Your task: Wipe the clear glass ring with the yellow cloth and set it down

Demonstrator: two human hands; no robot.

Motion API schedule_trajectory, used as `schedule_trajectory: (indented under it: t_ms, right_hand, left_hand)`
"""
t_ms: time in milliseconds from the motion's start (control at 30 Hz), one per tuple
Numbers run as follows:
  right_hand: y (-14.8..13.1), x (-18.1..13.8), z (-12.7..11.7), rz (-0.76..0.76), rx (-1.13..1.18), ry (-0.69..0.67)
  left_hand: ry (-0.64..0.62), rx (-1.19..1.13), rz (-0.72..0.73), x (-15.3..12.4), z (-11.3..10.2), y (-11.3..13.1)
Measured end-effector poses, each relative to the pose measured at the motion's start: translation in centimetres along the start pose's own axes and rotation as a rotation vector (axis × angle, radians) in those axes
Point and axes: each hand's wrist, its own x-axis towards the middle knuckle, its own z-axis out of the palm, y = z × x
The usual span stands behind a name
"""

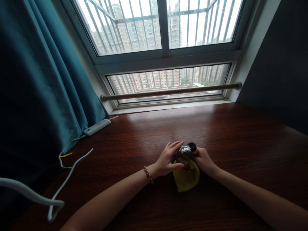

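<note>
Over the table, a shiny silvery object (pixel 184 152), whose kind I cannot make out, sits at the mouth of a small yellow and black cloth pouch (pixel 186 179). My left hand (pixel 168 159) curves around its left side, thumb below and fingers above. From the right, my right hand (pixel 203 160) has its fingers closed on the pouch's black and yellow edge; some of those fingertips are hidden. The yellow part of the pouch hangs down between both hands, close to the tabletop.
The dark red-brown wooden table (pixel 240 144) reaches to a barred window (pixel 166 29) with a metal rail (pixel 173 92). At left are a teal curtain (pixel 48 64), a white power strip (pixel 97 127), a white cable (pixel 69 176) and a yellow strip (pixel 66 154).
</note>
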Motion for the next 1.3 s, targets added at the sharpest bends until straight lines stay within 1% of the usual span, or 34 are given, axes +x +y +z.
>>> schedule_trajectory:
  t_ms: [133,300,467,567,700,800,900,967,1067,1133,1300]
  right_hand:
    - [0.2,0.1,0.1,0.039,0.021,0.020]
    - [0.4,0.1,0.1,0.077,0.092,0.044]
    - [0.5,0.0,0.1,0.045,0.090,0.050]
    - [0.4,-0.1,0.0,0.048,0.044,0.029]
    - [0.1,0.0,0.1,0.085,0.019,0.008]
    - [-0.1,0.1,0.1,0.101,0.031,-0.007]
    - [0.1,0.2,0.1,0.119,0.019,0.014]
    - [0.4,0.2,0.0,0.142,0.030,0.039]
    - [1.0,0.2,0.0,0.162,0.059,0.054]
    - [1.2,0.2,0.1,0.148,0.078,0.057]
    - [1.0,0.1,0.1,0.121,0.068,0.049]
  left_hand:
    - [-0.019,0.052,0.047,0.2,0.4,0.0]
    - [0.080,0.072,0.084,0.2,0.6,0.8]
    - [0.096,0.078,0.086,-0.1,0.2,0.9]
    - [0.068,0.042,0.054,-0.2,0.0,0.7]
    - [0.035,-0.086,-0.028,-0.1,-0.3,0.5]
    - [0.027,-0.152,-0.038,-0.1,-0.3,0.4]
    - [0.012,-0.188,-0.041,-0.1,0.0,0.3]
    - [0.017,-0.147,-0.043,-0.1,0.4,0.3]
    - [0.071,-0.054,0.001,0.0,0.8,0.2]
    - [0.089,-0.043,0.026,0.1,1.0,0.2]
    - [0.093,-0.050,0.017,0.1,0.7,-0.2]
